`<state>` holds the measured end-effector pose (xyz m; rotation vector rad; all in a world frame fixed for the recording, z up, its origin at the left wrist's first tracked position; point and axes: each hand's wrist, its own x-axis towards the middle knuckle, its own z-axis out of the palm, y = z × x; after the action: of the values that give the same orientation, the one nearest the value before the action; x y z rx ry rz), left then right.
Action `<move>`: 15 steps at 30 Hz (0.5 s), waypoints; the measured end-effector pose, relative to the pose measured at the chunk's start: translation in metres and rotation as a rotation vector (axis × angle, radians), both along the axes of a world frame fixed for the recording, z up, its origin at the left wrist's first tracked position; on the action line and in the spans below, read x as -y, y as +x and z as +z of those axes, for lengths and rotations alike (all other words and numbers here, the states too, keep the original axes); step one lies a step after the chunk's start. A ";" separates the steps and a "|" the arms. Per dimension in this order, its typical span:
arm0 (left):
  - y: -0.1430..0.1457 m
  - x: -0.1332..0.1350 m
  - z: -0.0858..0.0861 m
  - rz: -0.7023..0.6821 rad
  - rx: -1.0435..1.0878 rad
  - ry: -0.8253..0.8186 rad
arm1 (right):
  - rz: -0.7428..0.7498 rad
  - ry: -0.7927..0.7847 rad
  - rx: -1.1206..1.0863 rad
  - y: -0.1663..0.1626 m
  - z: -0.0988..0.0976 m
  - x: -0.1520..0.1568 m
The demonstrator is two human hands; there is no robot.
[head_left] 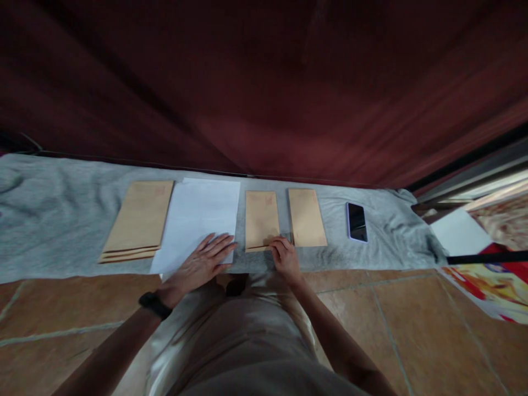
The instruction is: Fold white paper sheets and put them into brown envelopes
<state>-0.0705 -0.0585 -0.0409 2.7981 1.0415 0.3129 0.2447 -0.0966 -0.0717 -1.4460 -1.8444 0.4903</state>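
My left hand point(204, 261) lies flat with fingers stretched out on the near right corner of a white sheet of paper point(198, 217). My right hand point(284, 257) has its fingers curled at the near edge of a small stack of brown envelopes point(261, 219), pinching its bottom right corner. Just right of that stack lies a single brown envelope point(307, 216). A larger stack of brown envelopes point(138, 220) sits left of the white sheet. All of these rest on a grey cloth point(49, 214). A black band is on my left wrist.
A phone point(357, 221) lies face up on the cloth at the right. A dark red curtain point(264, 82) hangs behind the cloth. Brown floor tiles point(412, 324) run in front; white paper point(458, 232) and a colourful printed sheet point(490, 286) lie at far right.
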 end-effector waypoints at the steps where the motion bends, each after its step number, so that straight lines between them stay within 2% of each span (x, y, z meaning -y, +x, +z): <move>1: 0.001 -0.004 0.003 0.014 0.006 -0.006 | -0.004 -0.006 0.005 0.000 0.001 -0.001; 4: 0.009 -0.007 0.011 0.024 0.066 -0.052 | -0.009 -0.019 -0.001 0.000 0.002 -0.002; 7: 0.032 0.009 0.009 0.099 0.261 -0.211 | -0.003 -0.023 -0.036 0.001 0.004 -0.002; 11: 0.081 0.036 -0.008 0.490 0.774 -0.551 | -0.004 -0.027 -0.111 0.002 0.006 -0.003; 13: 0.103 0.041 -0.013 0.645 0.970 -0.692 | -0.007 -0.028 -0.156 0.003 0.008 -0.004; 15: 0.120 0.038 -0.011 0.763 1.148 -0.811 | -0.003 -0.028 -0.197 0.002 0.010 -0.006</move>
<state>0.0490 -0.0969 -0.0523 1.0765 1.3400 1.0726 0.2471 -0.0911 -0.0621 -1.3668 -1.6857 0.6363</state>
